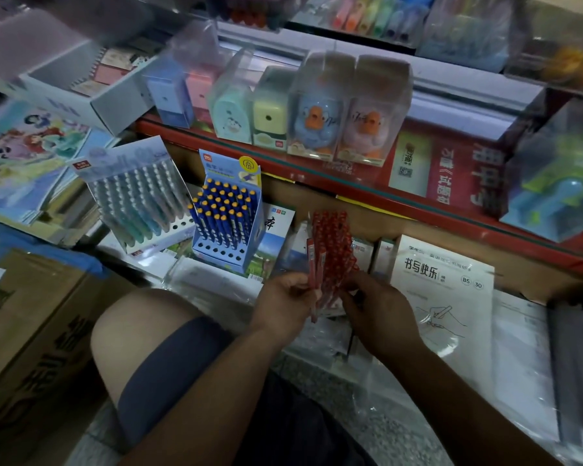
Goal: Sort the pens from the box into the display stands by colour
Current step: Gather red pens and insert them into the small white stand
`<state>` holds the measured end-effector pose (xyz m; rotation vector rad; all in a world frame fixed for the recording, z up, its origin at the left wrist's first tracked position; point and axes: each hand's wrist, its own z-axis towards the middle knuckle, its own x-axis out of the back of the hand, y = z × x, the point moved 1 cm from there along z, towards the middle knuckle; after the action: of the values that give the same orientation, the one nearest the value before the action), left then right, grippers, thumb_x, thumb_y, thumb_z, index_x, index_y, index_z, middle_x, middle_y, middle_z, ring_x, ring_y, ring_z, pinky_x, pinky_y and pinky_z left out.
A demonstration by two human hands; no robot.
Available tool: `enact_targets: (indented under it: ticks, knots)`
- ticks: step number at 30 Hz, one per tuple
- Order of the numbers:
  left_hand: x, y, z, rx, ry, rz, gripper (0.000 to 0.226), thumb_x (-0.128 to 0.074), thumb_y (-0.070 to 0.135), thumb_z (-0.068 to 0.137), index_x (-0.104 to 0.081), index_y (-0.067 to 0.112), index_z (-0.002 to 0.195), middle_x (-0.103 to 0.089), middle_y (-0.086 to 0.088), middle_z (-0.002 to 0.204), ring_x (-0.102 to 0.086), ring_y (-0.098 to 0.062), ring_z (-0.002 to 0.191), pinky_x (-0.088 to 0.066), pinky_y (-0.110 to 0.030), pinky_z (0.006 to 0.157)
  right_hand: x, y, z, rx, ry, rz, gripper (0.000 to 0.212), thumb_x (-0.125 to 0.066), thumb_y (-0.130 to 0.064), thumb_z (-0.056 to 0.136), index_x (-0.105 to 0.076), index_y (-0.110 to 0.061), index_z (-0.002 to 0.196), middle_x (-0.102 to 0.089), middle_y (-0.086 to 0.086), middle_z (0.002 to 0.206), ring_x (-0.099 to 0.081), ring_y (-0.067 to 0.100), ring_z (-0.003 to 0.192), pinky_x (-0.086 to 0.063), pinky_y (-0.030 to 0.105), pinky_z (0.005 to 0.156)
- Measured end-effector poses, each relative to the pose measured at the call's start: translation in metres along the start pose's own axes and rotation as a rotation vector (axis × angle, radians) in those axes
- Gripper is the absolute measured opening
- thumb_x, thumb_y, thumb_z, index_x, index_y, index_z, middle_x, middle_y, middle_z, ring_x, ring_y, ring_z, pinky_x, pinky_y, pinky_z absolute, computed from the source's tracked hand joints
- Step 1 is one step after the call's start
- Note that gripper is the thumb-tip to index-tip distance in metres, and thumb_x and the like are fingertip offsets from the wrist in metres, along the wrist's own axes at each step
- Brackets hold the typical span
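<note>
The left grip (285, 299) pinches a few red pens (334, 237) and the right grip (376, 309) clasps the rest of the bundle. They stand upright between the hands. The blue display stand (226, 230) lies up-left, nearer the left grip.

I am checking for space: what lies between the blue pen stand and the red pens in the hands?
In the head view, a booklet with a landscape cover lies between the blue pen stand and the red pens.
</note>
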<state>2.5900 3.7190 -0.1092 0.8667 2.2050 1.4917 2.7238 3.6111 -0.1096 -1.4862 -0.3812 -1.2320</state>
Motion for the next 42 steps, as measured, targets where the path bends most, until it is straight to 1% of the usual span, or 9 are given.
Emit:
enact_targets:
  ticks: [3, 7, 11, 14, 19, 22, 29, 36, 42]
  knots:
    - [-0.001, 0.003, -0.002, -0.043, -0.025, -0.032, 0.022, -0.066, -0.004, 0.089, -0.075, 0.015, 0.082, -0.072, -0.006, 0.074, -0.061, -0.026, 0.068, -0.056, -0.049, 0.072, 0.021, -0.009, 0.006, 0.004, 0.067, 0.074, 0.007, -0.066, -0.025, 0.089, -0.067, -0.023, 0.096, -0.064, -0.008, 0.089, -0.059, 0.007, 0.071, -0.053, 0.031, 0.063]
    - [-0.007, 0.007, -0.005, -0.095, -0.115, -0.055, 0.019, -0.072, -0.002, 0.085, -0.077, 0.015, 0.09, -0.075, 0.002, 0.077, -0.065, -0.013, 0.071, -0.054, -0.032, 0.069, 0.045, -0.033, 0.012, -0.083, 0.019, 0.412, 0.019, -0.072, -0.019, 0.089, -0.07, -0.027, 0.107, -0.071, -0.019, 0.091, -0.066, -0.002, 0.081, -0.049, 0.008, 0.07]
    - [-0.012, 0.011, -0.009, -0.131, -0.129, -0.044, 0.017, -0.07, -0.006, 0.085, -0.076, 0.002, 0.099, -0.077, -0.005, 0.086, -0.066, -0.003, 0.072, -0.052, -0.02, 0.07, 0.053, -0.037, 0.013, -0.066, 0.015, 0.393, 0.013, -0.069, -0.016, 0.092, -0.072, -0.028, 0.096, -0.068, -0.025, 0.08, -0.064, -0.007, 0.077, -0.043, 0.004, 0.065]
    - [-0.009, 0.009, -0.008, -0.118, -0.065, -0.011, 0.015, -0.07, -0.005, 0.086, -0.076, -0.001, 0.099, -0.074, 0.01, 0.075, -0.065, 0.004, 0.071, -0.049, -0.013, 0.071, 0.057, -0.028, 0.009, -0.13, 0.187, 0.414, 0.012, -0.068, -0.016, 0.092, -0.069, -0.029, 0.093, -0.065, -0.017, 0.071, -0.062, -0.002, 0.07, -0.042, 0.005, 0.06]
    - [0.001, 0.001, 0.001, -0.023, 0.07, 0.032, 0.012, -0.069, -0.001, 0.088, -0.074, 0.01, 0.091, -0.071, 0.005, 0.08, -0.064, -0.003, 0.072, -0.053, -0.016, 0.072, 0.045, -0.001, 0.0, -0.161, 0.252, 0.316, 0.016, -0.068, -0.018, 0.092, -0.065, -0.034, 0.092, -0.066, -0.016, 0.082, -0.062, -0.001, 0.078, -0.047, 0.009, 0.068]
    - [0.001, 0.0, 0.002, -0.026, 0.069, 0.063, 0.017, -0.07, 0.0, 0.087, -0.073, 0.016, 0.086, -0.071, 0.006, 0.08, -0.064, -0.002, 0.07, -0.054, -0.017, 0.074, 0.035, 0.006, -0.005, -0.129, 0.23, 0.281, 0.011, -0.067, -0.016, 0.092, -0.069, -0.025, 0.096, -0.067, -0.009, 0.09, -0.062, 0.0, 0.083, -0.049, 0.013, 0.072]
    - [-0.001, 0.0, 0.004, -0.051, 0.035, 0.074, 0.028, -0.069, -0.002, 0.088, -0.071, 0.025, 0.079, -0.071, 0.015, 0.073, -0.065, 0.005, 0.068, -0.052, -0.013, 0.071, 0.037, 0.002, -0.003, -0.085, 0.388, 0.247, 0.006, -0.066, -0.013, 0.091, -0.068, -0.015, 0.097, -0.063, -0.006, 0.083, -0.058, 0.0, 0.083, -0.042, 0.008, 0.074]
    - [-0.005, 0.0, 0.006, -0.017, 0.038, 0.045, 0.013, -0.07, -0.002, 0.087, -0.073, 0.011, 0.087, -0.071, 0.007, 0.078, -0.064, 0.007, 0.066, -0.05, -0.009, 0.065, 0.017, 0.01, 0.0, -0.086, 0.177, 0.187, 0.009, -0.071, -0.011, 0.089, -0.073, -0.016, 0.096, -0.064, -0.003, 0.089, -0.057, 0.001, 0.078, -0.043, 0.004, 0.075]
    - [-0.004, -0.003, 0.008, -0.015, 0.045, 0.058, 0.015, -0.07, 0.0, 0.087, -0.073, 0.015, 0.086, -0.072, 0.004, 0.079, -0.066, -0.004, 0.071, -0.052, -0.014, 0.067, 0.02, 0.005, 0.001, -0.049, 0.206, 0.162, 0.007, -0.071, -0.012, 0.088, -0.073, -0.014, 0.095, -0.064, -0.002, 0.086, -0.058, 0.006, 0.073, -0.045, 0.007, 0.07]
